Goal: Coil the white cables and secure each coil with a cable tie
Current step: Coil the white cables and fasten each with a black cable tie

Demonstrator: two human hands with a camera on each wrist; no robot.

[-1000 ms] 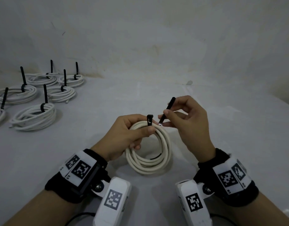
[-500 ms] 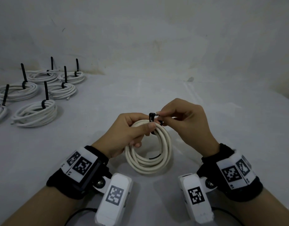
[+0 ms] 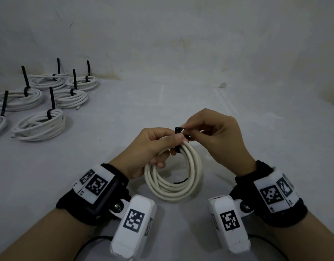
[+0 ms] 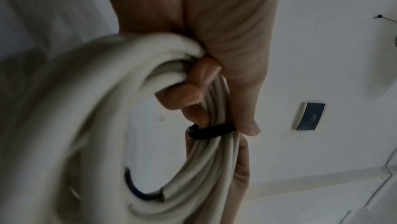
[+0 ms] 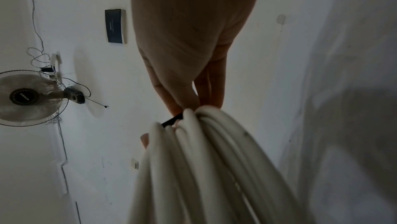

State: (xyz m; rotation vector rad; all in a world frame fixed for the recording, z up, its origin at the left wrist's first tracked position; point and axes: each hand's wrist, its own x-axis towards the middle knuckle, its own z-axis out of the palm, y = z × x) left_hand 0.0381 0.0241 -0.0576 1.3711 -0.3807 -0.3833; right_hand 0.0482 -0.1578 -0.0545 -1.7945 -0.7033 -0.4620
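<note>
Several tied coils (image 3: pixel 40 125) done on the counter (image 3: pixel 162 102); left hand (image 3: pixel 151 147) gripping coil (image 3: pixel 173 178), right hand (image 3: pixel 215 136) pinching cable tie (image 3: pixel 178 129), unfastened.

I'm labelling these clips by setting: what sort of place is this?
Probably a bare indoor workroom: a plain white surface against a stained wall, tied cable coils set aside, and a wall fan.
</note>
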